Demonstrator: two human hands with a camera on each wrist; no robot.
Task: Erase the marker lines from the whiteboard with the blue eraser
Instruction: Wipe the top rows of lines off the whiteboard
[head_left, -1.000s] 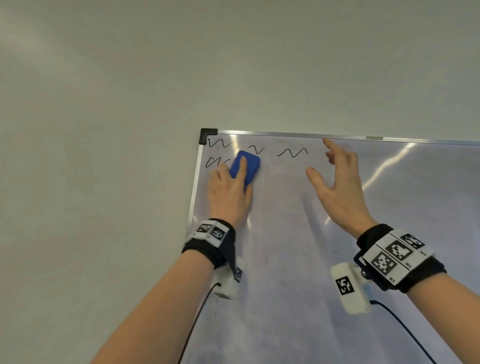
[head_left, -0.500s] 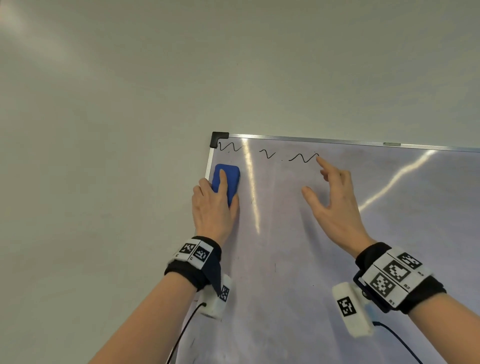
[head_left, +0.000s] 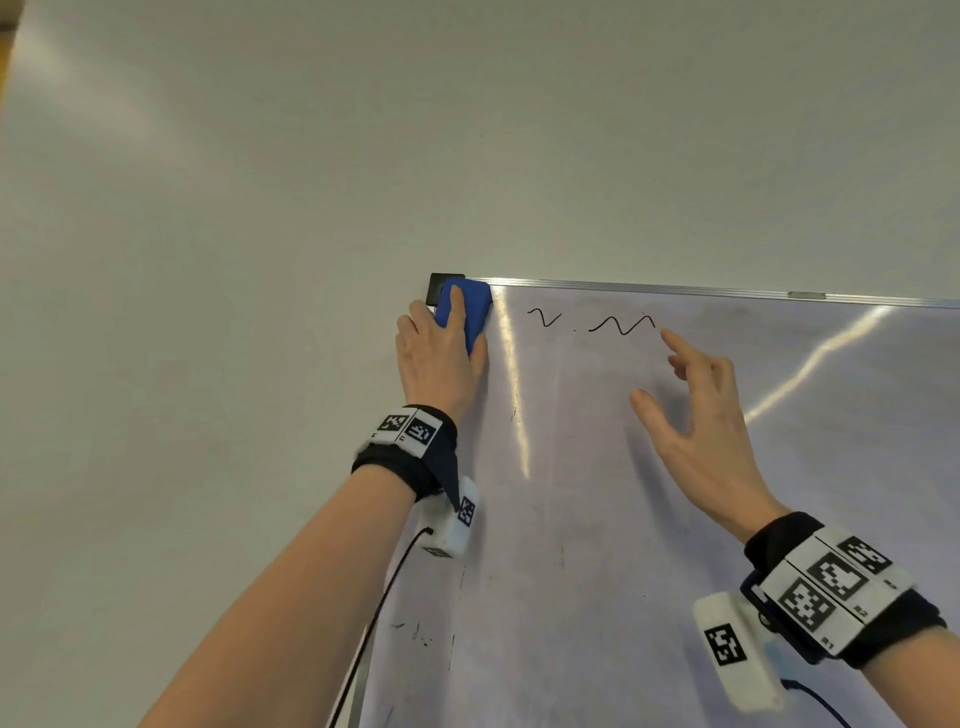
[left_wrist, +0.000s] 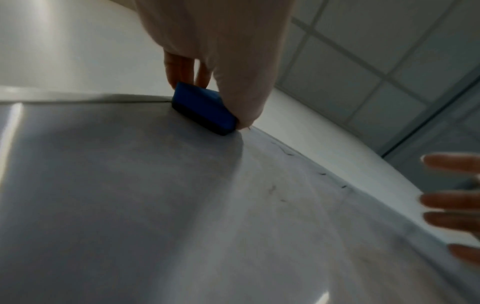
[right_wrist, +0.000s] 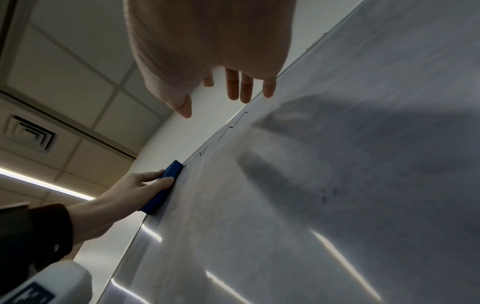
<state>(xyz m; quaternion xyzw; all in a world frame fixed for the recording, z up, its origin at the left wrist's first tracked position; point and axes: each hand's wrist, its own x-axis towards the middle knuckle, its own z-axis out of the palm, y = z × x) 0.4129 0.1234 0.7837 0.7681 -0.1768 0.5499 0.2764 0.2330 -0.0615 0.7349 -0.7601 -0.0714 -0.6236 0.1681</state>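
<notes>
Left hand (head_left: 439, 358) grips the eraser (head_left: 467, 312) on the board's (head_left: 675, 519) top-left corner, cleared beneath it; two squiggles (head_left: 621, 325) remain rightward, beside the open, empty right hand (head_left: 701, 415).

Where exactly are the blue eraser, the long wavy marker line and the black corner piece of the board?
blue eraser (head_left: 475, 312), head view, its blue back beside the finger.
long wavy marker line (head_left: 622, 325), head view, middle of the squiggle.
black corner piece (head_left: 435, 291), head view, its visible left part.

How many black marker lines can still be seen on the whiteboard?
2. A short squiggle lies just right of the blue eraser; a longer wavy line lies further right, beside the right hand. The eraser may hide more.
</notes>
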